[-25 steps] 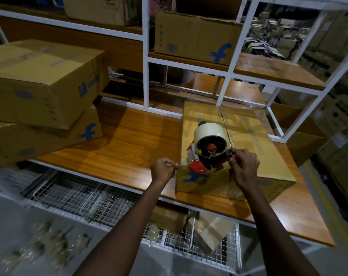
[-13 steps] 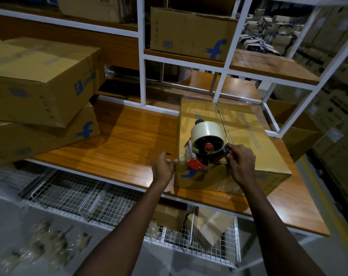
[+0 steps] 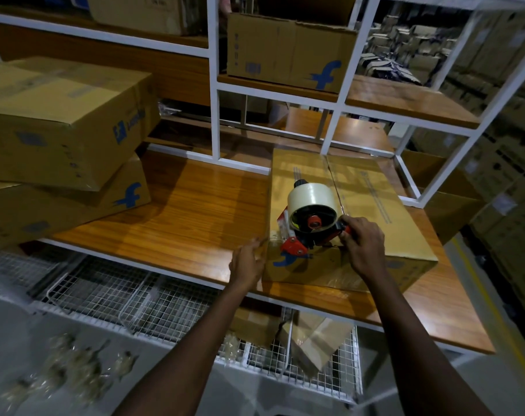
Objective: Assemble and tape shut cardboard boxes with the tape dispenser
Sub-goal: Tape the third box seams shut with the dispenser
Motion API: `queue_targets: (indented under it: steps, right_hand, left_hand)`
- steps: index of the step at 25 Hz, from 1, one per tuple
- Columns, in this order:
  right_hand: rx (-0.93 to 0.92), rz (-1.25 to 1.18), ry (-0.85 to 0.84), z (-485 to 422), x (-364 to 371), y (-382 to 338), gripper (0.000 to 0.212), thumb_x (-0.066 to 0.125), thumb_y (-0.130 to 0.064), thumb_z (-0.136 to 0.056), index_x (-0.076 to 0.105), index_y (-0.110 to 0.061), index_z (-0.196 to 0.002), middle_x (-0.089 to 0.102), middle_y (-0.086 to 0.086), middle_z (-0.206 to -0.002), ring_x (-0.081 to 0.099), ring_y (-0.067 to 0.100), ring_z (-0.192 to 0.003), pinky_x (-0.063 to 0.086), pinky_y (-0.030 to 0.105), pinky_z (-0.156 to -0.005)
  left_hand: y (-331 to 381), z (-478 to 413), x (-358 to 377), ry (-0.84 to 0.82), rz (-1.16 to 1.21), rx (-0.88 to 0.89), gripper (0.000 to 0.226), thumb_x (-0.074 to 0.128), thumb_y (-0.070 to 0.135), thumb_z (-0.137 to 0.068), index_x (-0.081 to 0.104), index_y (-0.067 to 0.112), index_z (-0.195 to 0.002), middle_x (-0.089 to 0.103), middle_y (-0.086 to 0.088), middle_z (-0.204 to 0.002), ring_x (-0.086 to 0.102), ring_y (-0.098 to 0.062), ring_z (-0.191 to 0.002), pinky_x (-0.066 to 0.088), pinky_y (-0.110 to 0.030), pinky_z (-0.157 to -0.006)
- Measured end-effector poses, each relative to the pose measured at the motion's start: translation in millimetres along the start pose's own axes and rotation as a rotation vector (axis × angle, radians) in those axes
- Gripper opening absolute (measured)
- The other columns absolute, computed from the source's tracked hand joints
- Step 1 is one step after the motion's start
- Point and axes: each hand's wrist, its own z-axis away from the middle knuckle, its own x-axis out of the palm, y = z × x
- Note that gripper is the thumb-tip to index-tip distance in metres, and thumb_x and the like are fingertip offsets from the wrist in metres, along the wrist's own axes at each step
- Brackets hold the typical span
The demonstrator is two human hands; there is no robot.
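A closed cardboard box [image 3: 372, 199] with a blue logo lies on the wooden table [image 3: 177, 217], its top flaps meeting along a centre seam. A red tape dispenser [image 3: 310, 220] with a pale roll of tape rests on the box's near top edge. My right hand [image 3: 361, 244] grips the dispenser's handle from the right. My left hand [image 3: 247, 262] is at the box's near left corner, fingers loosely spread, touching the side of the box.
Two stacked cardboard boxes [image 3: 60, 124] sit at the table's left. A white metal rack [image 3: 214, 85] stands behind, with another box [image 3: 288, 52] on its shelf. Wire baskets [image 3: 141, 295] holding cardboard scraps hang under the table. Crumpled tape lies on the floor [image 3: 69, 370].
My left hand has opened from a fist and slid down a little at the box's corner. The dispenser has stayed at the near edge with my right hand on it.
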Motion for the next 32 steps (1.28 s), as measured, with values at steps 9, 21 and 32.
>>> queue_targets:
  steps: [9, 21, 32]
  right_hand:
    - [-0.132, 0.045, -0.070, 2.2, 0.3, 8.2, 0.053, 0.030, -0.049, -0.100, 0.053, -0.014, -0.133, 0.058, 0.011, -0.130, 0.050, 0.033, -0.123, 0.035, 0.051, -0.103]
    - [-0.169, 0.146, -0.075, -8.6, -6.9, 13.2, 0.048, 0.033, -0.045, -0.091, 0.060, -0.018, -0.121, 0.058, 0.010, -0.094, 0.047, 0.031, -0.084, 0.033, 0.040, -0.071]
    - [-0.129, 0.202, -0.082, -5.1, -65.1, 95.8, 0.046, 0.033, -0.045, -0.090, 0.058, -0.022, -0.121, 0.057, 0.009, -0.092, 0.048, 0.031, -0.084, 0.031, 0.038, -0.070]
  left_hand:
    - [5.1, 44.1, -0.3, 0.103, 0.112, 0.171, 0.060, 0.072, 0.014, -0.084, 0.050, 0.020, -0.140, 0.053, -0.005, -0.141, 0.048, -0.023, -0.130, 0.040, -0.026, -0.098]
    - [30.5, 11.6, 5.6, 0.314, -0.112, 0.352, 0.043, 0.071, 0.006, -0.078, 0.063, 0.016, -0.119, 0.061, 0.000, -0.122, 0.060, -0.019, -0.105, 0.051, -0.029, -0.075]
    - [55.0, 22.7, 18.1, 0.477, -0.546, 0.254, 0.048, 0.075, 0.017, -0.073, 0.062, 0.025, -0.119, 0.056, -0.002, -0.129, 0.051, -0.026, -0.119, 0.037, -0.048, -0.093]
